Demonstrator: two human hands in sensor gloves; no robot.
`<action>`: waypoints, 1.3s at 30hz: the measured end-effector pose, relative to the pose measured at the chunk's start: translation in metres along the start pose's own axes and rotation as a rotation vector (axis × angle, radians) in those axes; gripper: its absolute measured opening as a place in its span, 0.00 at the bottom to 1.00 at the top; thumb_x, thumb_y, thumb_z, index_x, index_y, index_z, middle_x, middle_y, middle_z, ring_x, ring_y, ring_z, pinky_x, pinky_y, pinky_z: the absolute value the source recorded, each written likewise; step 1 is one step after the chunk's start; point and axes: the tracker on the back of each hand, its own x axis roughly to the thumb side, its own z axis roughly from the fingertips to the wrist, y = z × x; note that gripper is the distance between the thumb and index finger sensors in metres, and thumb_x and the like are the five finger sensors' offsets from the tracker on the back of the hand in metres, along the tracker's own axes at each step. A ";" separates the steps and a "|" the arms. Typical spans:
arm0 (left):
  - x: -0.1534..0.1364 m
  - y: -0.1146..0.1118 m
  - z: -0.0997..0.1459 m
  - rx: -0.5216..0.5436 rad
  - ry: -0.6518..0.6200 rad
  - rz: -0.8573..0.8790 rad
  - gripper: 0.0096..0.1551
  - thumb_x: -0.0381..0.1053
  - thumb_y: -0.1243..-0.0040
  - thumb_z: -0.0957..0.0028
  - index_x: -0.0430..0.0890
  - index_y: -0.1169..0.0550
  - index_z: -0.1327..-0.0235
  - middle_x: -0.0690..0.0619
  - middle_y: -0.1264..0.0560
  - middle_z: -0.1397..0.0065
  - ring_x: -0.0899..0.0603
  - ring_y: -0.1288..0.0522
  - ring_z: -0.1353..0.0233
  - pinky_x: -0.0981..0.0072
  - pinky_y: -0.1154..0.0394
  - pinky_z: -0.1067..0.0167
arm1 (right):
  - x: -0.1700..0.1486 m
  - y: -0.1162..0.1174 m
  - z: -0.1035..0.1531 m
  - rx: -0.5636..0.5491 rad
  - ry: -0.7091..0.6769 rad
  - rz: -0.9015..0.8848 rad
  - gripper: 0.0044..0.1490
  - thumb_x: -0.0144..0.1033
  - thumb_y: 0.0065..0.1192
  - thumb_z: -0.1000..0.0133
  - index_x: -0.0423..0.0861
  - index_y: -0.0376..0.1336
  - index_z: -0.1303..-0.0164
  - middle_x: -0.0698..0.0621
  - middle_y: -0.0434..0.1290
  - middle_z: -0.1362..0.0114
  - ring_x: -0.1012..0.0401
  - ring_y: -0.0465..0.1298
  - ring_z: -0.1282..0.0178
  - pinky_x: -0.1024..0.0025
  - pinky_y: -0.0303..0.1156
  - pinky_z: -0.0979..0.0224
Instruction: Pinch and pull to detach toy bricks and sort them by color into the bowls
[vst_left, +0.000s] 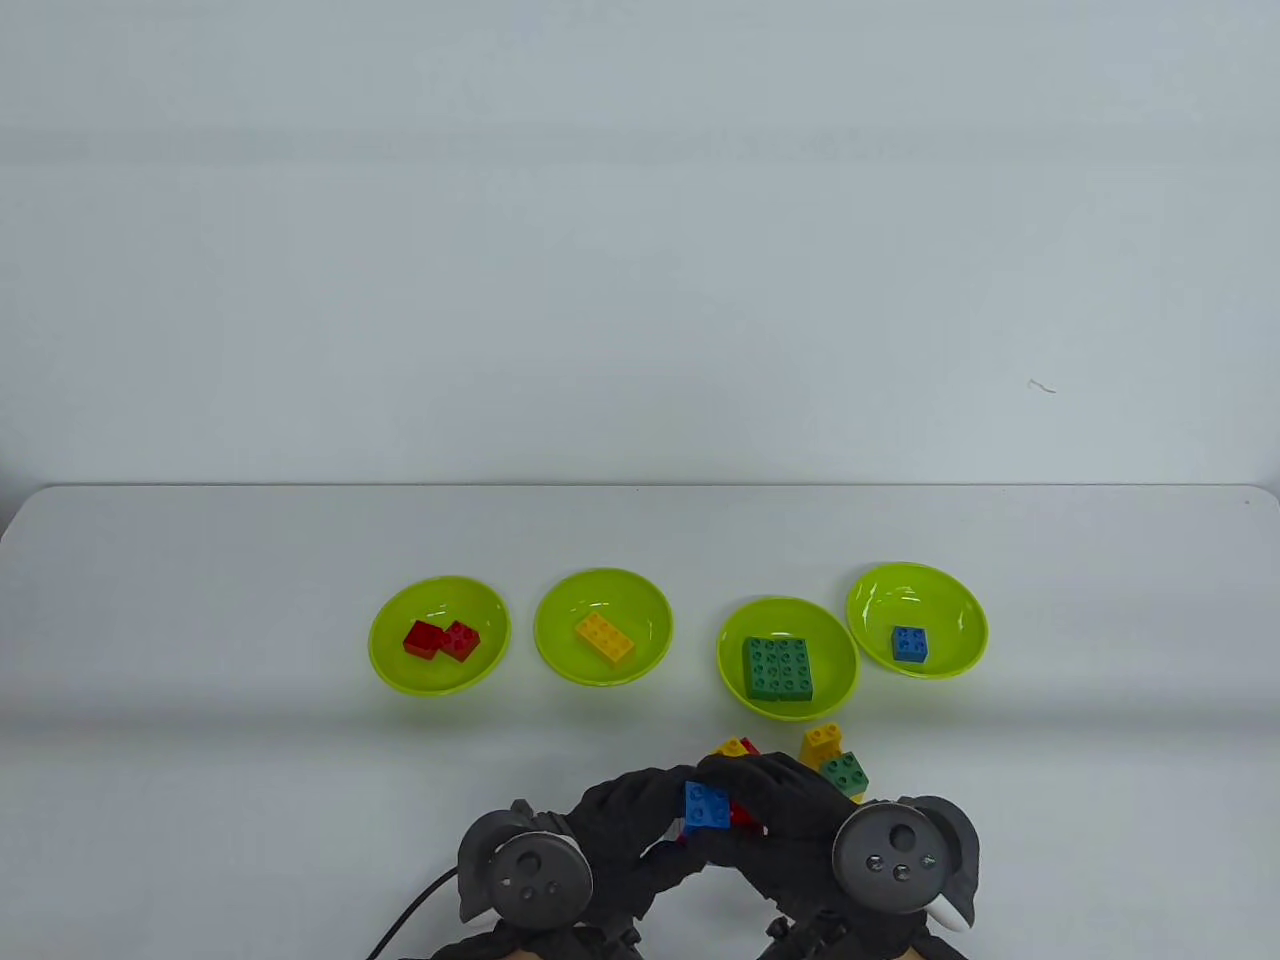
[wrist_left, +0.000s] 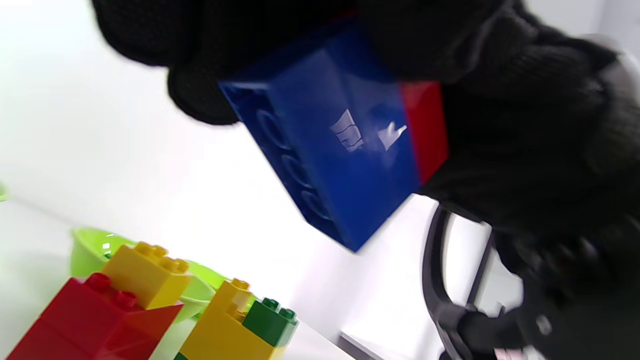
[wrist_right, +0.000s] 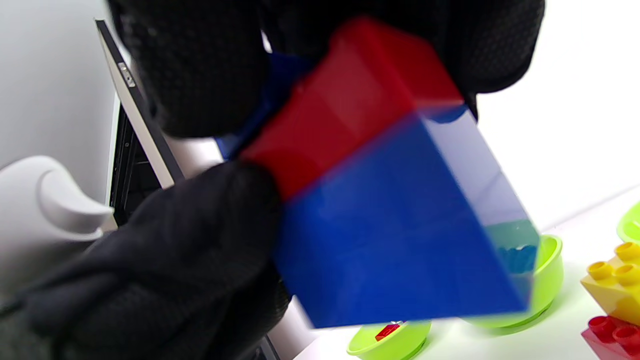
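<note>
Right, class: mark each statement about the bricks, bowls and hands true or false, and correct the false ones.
1. Four bowls stand on the table. True.
2. The yellow brick lies in the leftmost bowl. False: the leftmost bowl holds red bricks; the yellow brick lies in the second bowl from the left.
3. Both hands hold a blue brick joined to a red brick. True: the left hand and right hand both grip it.
4. The rightmost bowl holds a green plate. False: it holds a small blue brick; the green plate lies in the bowl beside it.
</note>
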 end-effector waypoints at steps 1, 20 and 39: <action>0.002 0.001 0.000 -0.005 -0.019 -0.046 0.40 0.55 0.42 0.53 0.33 0.28 0.32 0.34 0.23 0.35 0.34 0.22 0.37 0.43 0.28 0.38 | -0.002 0.000 0.002 -0.003 0.028 -0.054 0.37 0.46 0.69 0.48 0.36 0.69 0.34 0.37 0.79 0.38 0.44 0.79 0.41 0.46 0.69 0.30; -0.026 0.006 0.003 0.086 0.208 0.242 0.40 0.55 0.42 0.51 0.32 0.29 0.31 0.33 0.24 0.35 0.33 0.22 0.37 0.42 0.29 0.38 | -0.104 -0.103 -0.034 -0.292 0.404 0.345 0.37 0.41 0.67 0.43 0.36 0.63 0.27 0.36 0.73 0.29 0.41 0.75 0.33 0.45 0.65 0.26; -0.028 -0.001 -0.002 0.062 0.214 0.255 0.40 0.55 0.42 0.51 0.32 0.29 0.31 0.33 0.24 0.35 0.33 0.22 0.36 0.42 0.29 0.38 | -0.216 -0.108 -0.046 -0.201 0.823 0.583 0.41 0.45 0.67 0.43 0.35 0.62 0.25 0.35 0.72 0.28 0.41 0.74 0.32 0.44 0.64 0.26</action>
